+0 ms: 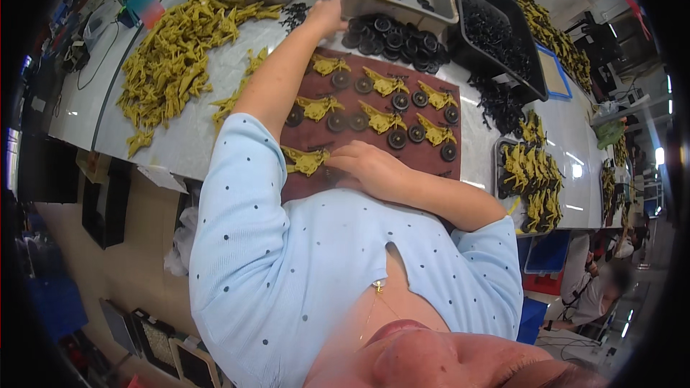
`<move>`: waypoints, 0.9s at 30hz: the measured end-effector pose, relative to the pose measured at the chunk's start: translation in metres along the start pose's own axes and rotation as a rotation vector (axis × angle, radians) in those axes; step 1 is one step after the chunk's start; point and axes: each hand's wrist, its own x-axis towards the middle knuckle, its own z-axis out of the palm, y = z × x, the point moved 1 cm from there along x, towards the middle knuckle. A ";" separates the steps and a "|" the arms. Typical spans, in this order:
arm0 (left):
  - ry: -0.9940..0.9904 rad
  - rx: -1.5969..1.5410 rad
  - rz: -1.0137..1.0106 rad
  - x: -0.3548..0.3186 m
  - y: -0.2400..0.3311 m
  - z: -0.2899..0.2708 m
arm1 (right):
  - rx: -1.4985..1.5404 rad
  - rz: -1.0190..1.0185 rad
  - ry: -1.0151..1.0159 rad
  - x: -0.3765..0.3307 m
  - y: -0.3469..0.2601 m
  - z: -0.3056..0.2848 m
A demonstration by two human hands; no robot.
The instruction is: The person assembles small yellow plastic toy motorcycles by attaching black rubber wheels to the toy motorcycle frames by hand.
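My left hand (328, 16) reaches to the far side of the bench, between a small heap of thin black parts (294, 16) and a pile of black toy wheels (392, 37). Its fingers are mostly hidden. Low over the brown mat (363, 63), my right hand (365, 165) has its fingers bent together beside a yellow toy-like frame (305, 162). What lies under those fingertips is hidden. Rows of similar yellow frames (386, 85) lie on the mat, most with black wheels (419, 98) beside or against them.
A big heap of yellow frames (172, 57) covers the bench at left. Grey trays (438, 11) with black parts and wheels stand at the back. At right are a black bin (533, 79), loose black pieces (499, 104) and a tray of yellow assemblies (532, 172). Another person (593, 287) sits farther right.
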 end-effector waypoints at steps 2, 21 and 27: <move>0.020 -0.038 -0.024 -0.003 0.000 -0.016 | -0.013 -0.008 -0.031 0.002 -0.001 0.005; 0.061 -0.397 -0.140 -0.353 0.060 -0.116 | -0.234 -0.054 0.083 0.009 0.003 0.033; 0.122 -0.216 -0.100 -0.360 0.056 -0.096 | -0.210 -0.002 0.045 0.009 0.000 0.031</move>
